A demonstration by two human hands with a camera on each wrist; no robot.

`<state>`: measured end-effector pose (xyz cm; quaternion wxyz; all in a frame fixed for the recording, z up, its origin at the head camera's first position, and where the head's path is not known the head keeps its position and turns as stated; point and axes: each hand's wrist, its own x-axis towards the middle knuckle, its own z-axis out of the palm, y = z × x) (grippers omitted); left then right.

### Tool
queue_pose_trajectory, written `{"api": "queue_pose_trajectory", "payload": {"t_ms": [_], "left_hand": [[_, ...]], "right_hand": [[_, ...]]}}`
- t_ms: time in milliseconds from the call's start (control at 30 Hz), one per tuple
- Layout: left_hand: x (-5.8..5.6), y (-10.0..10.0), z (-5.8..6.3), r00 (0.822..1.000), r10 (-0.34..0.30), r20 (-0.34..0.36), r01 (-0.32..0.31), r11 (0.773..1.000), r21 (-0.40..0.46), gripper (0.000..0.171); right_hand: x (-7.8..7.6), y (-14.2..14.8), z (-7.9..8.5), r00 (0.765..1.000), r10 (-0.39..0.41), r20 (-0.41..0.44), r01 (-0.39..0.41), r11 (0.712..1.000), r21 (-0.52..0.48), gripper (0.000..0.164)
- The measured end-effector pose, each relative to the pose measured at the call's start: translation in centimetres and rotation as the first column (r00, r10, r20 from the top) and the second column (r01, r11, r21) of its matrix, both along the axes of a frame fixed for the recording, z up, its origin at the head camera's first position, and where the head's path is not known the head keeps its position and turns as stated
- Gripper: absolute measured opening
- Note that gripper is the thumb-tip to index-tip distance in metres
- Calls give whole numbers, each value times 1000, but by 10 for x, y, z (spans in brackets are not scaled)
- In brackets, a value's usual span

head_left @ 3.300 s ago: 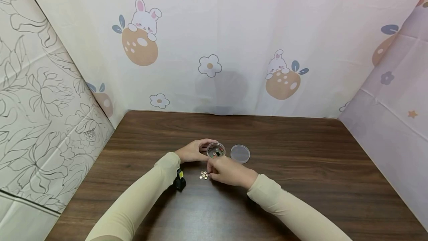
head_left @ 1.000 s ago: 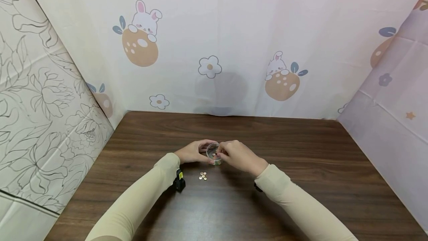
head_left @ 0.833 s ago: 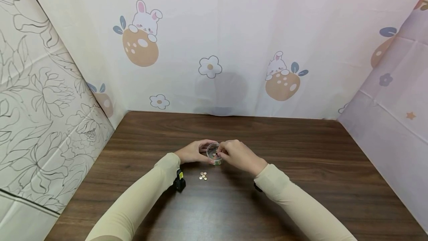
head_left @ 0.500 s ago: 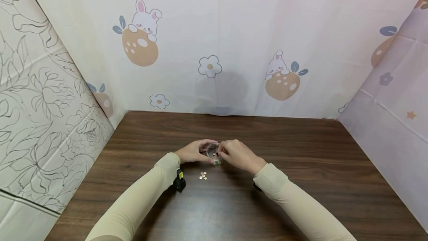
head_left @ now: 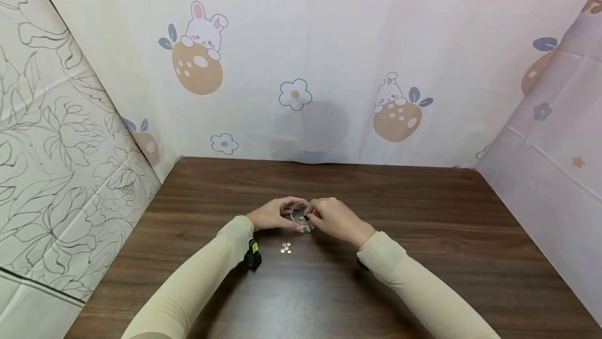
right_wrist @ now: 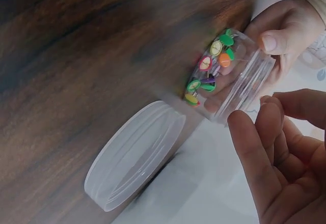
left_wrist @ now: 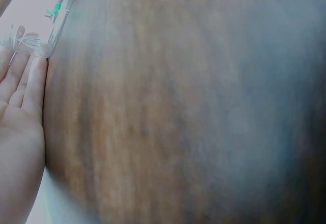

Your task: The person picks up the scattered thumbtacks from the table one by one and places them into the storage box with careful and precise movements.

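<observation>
My left hand [head_left: 270, 214] holds a clear round jar [head_left: 300, 212] from its left side, thumb and fingers around the wall. In the right wrist view, several thumbtacks with colourful fruit-slice heads [right_wrist: 216, 48] lie at the jar's bottom. My right hand [head_left: 339, 221] is at the jar's open mouth; its thumb and fingertips [right_wrist: 270, 113] come together beside the rim. I cannot tell whether something small is between them. Several thumbtacks [head_left: 286, 248] lie in a small cluster on the table, nearer than the jar. The left wrist view catches my left palm [left_wrist: 20, 132] beside the jar.
A clear round lid [right_wrist: 135, 155] rests on the table beside the jar; in the head view my right hand covers it. The wooden table [head_left: 414, 198] meets a patterned curtain [head_left: 296, 125] at the back.
My right hand has moved from the tack cluster up to the jar's mouth, and the cluster has shrunk. Over the last second it stays there. My left hand keeps its hold.
</observation>
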<state>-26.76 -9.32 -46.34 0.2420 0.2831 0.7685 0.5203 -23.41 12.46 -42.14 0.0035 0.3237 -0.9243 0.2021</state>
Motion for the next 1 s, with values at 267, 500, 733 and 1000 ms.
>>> {"api": "queue_pose_trajectory", "payload": {"t_ms": [267,500,733,1000], "left_hand": [[0,-1,-1,1000,-21,-11,21,1000,13,73],[-10,-1,-16,1000,-25,-8,25,999,44,73],[-17,-3,-26,998,-37,-45,39,998,44,67],[-7,-2,-11,998,-53,-39,56,996,73,67]], "right_hand": [[8,-4,3,998,54,13,-54,998,-26,10],[13,-8,4,985,170,-7,-170,983,-75,9],[19,-16,-5,968,252,-12,-253,966,-48,7],[28,-29,-13,953,300,48,-302,953,32,7]]}}
